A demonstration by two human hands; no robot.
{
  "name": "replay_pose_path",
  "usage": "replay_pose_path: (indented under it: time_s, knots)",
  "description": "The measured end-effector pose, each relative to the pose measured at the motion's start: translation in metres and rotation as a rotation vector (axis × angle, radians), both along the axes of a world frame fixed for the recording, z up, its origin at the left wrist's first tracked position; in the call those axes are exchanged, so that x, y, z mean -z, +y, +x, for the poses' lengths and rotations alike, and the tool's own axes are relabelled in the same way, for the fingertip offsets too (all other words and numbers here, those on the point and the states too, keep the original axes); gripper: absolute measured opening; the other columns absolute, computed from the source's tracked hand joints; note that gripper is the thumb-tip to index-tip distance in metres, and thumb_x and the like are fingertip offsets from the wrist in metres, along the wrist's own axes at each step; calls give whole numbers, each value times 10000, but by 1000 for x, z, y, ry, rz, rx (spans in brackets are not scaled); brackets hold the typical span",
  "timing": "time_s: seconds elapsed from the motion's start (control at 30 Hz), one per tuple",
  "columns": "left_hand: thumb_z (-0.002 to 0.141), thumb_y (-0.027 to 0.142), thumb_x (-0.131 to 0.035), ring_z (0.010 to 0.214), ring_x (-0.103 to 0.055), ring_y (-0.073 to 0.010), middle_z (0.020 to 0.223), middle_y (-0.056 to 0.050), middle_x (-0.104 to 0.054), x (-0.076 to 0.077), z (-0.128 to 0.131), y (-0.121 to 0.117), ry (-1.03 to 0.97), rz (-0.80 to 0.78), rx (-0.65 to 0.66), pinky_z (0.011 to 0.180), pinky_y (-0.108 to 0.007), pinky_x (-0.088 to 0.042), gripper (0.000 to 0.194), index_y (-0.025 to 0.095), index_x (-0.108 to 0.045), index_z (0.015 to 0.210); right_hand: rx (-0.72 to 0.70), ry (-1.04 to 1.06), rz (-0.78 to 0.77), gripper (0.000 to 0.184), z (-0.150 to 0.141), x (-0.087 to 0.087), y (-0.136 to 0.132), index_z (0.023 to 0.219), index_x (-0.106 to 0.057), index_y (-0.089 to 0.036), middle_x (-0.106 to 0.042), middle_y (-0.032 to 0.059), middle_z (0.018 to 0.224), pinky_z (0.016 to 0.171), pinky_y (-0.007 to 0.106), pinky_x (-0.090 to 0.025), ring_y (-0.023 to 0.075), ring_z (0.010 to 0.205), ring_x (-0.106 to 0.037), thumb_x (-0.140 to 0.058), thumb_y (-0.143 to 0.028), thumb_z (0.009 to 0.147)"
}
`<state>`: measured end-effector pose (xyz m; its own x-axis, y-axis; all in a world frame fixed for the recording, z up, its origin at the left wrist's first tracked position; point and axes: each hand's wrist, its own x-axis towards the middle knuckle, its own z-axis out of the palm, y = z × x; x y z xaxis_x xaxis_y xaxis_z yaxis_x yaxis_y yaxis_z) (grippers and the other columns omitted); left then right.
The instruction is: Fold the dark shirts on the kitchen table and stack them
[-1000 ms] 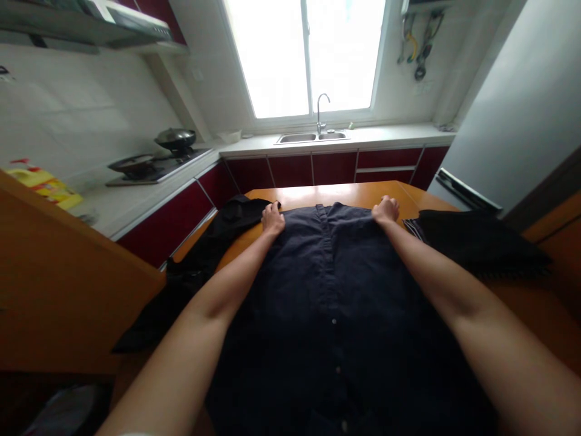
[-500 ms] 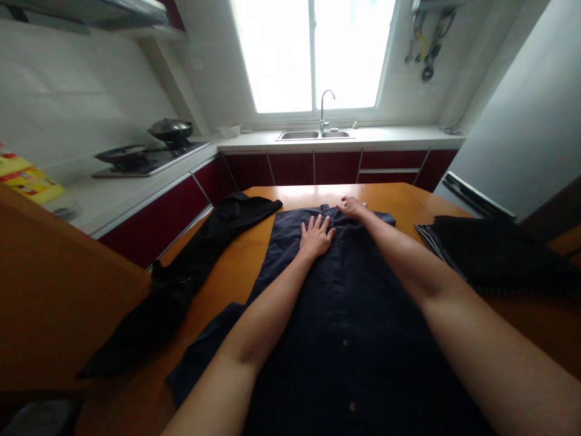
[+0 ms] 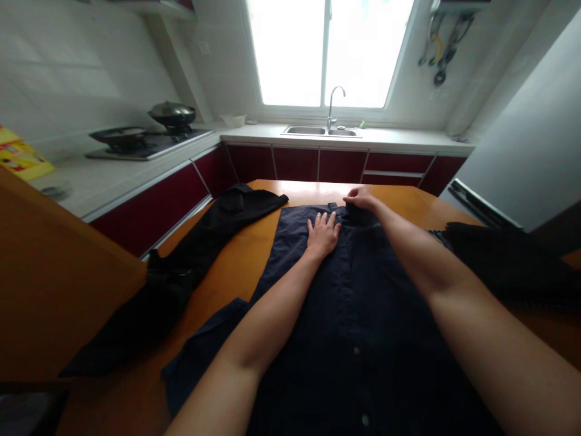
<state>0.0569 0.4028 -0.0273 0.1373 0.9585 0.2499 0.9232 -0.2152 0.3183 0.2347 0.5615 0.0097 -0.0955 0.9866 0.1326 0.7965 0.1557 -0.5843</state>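
Note:
A dark navy button-up shirt [image 3: 313, 339] lies spread on the orange-brown wooden table [image 3: 231, 269], its row of buttons running toward me. Flat on its far part rests my left hand [image 3: 323, 235], fingers spread, just left of the button strip. My right hand [image 3: 361, 198] is closed in a pinch on the shirt's far edge and holds that bit of cloth slightly raised. One sleeve sticks out at the lower left. My right forearm covers part of the shirt's right side.
A black garment [image 3: 181, 275] stretches along the table's left side. More folded dark clothing [image 3: 499, 254] lies at the right. Beyond are a counter with a sink [image 3: 306, 130], a stove with a lidded wok [image 3: 172, 113], and a grey fridge [image 3: 521, 139] at the right.
My right hand has lifted the shirt's far edge a little and moved slightly away from me. My left hand stays flat on the cloth. The camera view has shifted somewhat.

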Motion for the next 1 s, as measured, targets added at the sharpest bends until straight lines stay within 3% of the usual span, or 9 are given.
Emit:
replay_pose_path:
  time_s: [0.1, 0.27, 0.4, 0.5, 0.6, 0.67, 0.77, 0.87, 1.0]
  knots:
    - [1057, 445, -266, 1509, -272, -277, 1590, -91, -405, -3, 2, 1, -14, 45, -10, 1229, -570, -178, 548, 238, -389, 1550, 87, -4, 73, 269, -2, -2, -6, 935, -706, -198, -732, 78, 983, 880, 358, -493, 230, 930, -640, -648, -451, 865]
    - [1057, 426, -273, 1521, -244, -263, 1597, -70, -396, -4, 4, 0, 26, 58, 73, 1237, -569, -148, 524, 248, -431, 1524, 298, -185, 167, 291, -16, 9, -24, 1108, -682, -215, -637, 134, 1255, 1013, 530, -373, 326, 1212, -509, -581, -396, 904]
    - [1048, 414, -293, 1521, -239, -287, 1599, -104, -389, 0, 3, -1, 69, 33, 36, 1236, -578, -137, 536, 195, -460, 1507, 337, -212, 254, 363, -32, 19, -51, 1215, -643, -166, -574, 190, 1327, 1033, 520, -357, 340, 1247, -474, -398, -283, 974]
    - [1046, 391, -284, 1520, -237, -301, 1603, -123, -380, 3, 3, -1, 91, 35, -19, 1232, -583, -138, 549, 165, -437, 1521, 220, -264, 257, 424, -40, 29, -80, 1315, -596, -157, -526, 192, 1424, 1078, 495, -343, 331, 1295, -459, -360, -279, 984]
    - [1047, 399, -277, 1519, -238, -311, 1610, -109, -371, 5, 2, -1, 104, 8, -25, 1222, -604, -147, 549, 187, -423, 1532, 39, -339, 188, 517, -41, 41, -99, 1467, -472, -154, -361, 157, 1602, 1179, 528, -222, 314, 1457, -305, -349, -364, 1011]
    - [1045, 414, -283, 1519, -237, -318, 1612, -106, -368, 4, 2, -1, 103, -5, -28, 1215, -620, -155, 553, 194, -417, 1535, -22, -361, 69, 577, -37, 46, -101, 1522, -405, -149, -266, 141, 1654, 1203, 561, -155, 300, 1519, -197, -299, -437, 1034]
    - [1044, 407, -289, 1512, -256, -318, 1603, -112, -383, 2, 2, 0, 93, 15, -52, 1217, -609, -166, 551, 183, -429, 1528, -64, -373, -37, 616, -31, 46, -91, 1559, -355, -183, -225, 120, 1669, 1210, 582, -113, 286, 1542, -152, -243, -503, 1046]
    - [1046, 375, -282, 1501, -289, -293, 1584, -110, -415, -1, 3, 0, 83, 41, -55, 1229, -571, -170, 537, 174, -442, 1518, -181, -374, 11, 590, -29, 41, -84, 1565, -351, -218, -239, 92, 1667, 1225, 526, -125, 244, 1546, -156, -245, -487, 1051]
    - [1043, 367, -283, 1507, -281, -276, 1591, -89, -409, 0, 1, 2, 87, 21, 36, 1232, -566, -169, 531, 191, -447, 1516, -84, -336, 141, 556, -28, 42, -94, 1545, -387, -174, -286, 113, 1650, 1224, 504, -158, 234, 1536, -198, -229, -388, 1057]
